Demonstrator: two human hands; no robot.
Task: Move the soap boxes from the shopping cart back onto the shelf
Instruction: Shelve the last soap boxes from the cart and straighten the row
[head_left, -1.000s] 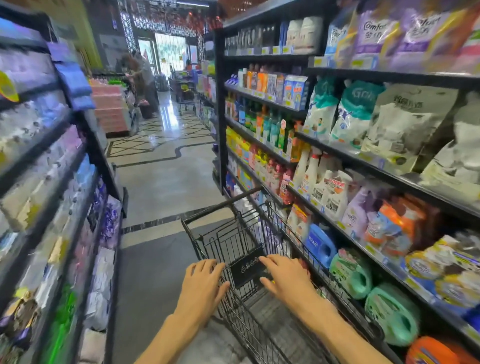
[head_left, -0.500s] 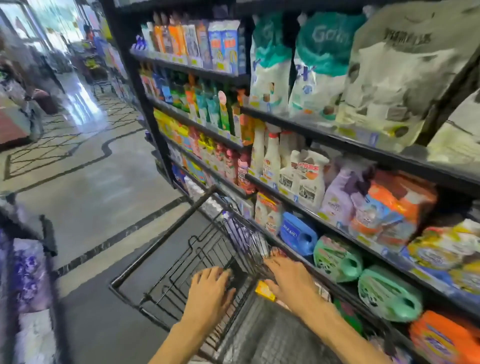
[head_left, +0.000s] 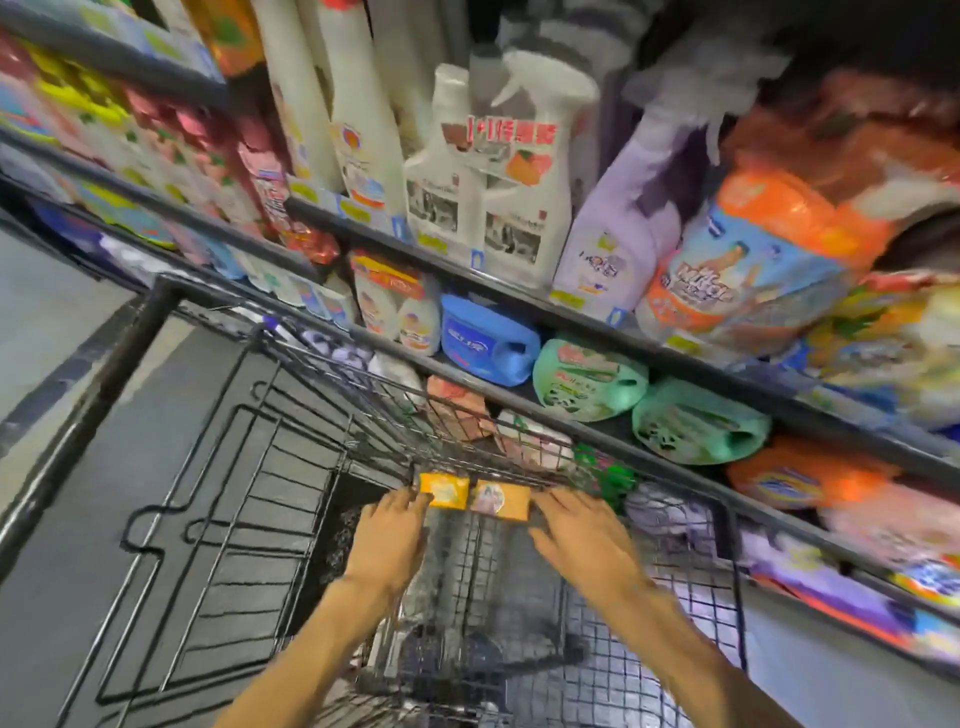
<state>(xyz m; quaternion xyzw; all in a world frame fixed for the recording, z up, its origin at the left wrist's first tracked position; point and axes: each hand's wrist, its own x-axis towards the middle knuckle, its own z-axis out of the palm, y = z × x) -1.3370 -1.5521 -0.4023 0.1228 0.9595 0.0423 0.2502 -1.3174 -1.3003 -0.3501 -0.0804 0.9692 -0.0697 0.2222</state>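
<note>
Two small yellow-orange cardboard soap boxes lie side by side in the far end of the black wire shopping cart, against its right wall: the left soap box and the right soap box. The boxes touch each other, so both can probably be taken in one reach.

The left hand is stretched forward with fingers rather straight, and its fingertips are at the left edge of the left soap box. The right hand is also spread flat, fingers apart, with its fingertips just beside the right soap box. Neither hand appears to be curled around a box yet; because of motion blur, real contact is difficult to confirm.

The cart stands close along the dark metal shelf, which carries white spray bottles, a blue detergent jug and green pouches. This near position likely makes the way back to the shelf short. It seems the step in hand is the reaching, and no box is returned yet.
</note>
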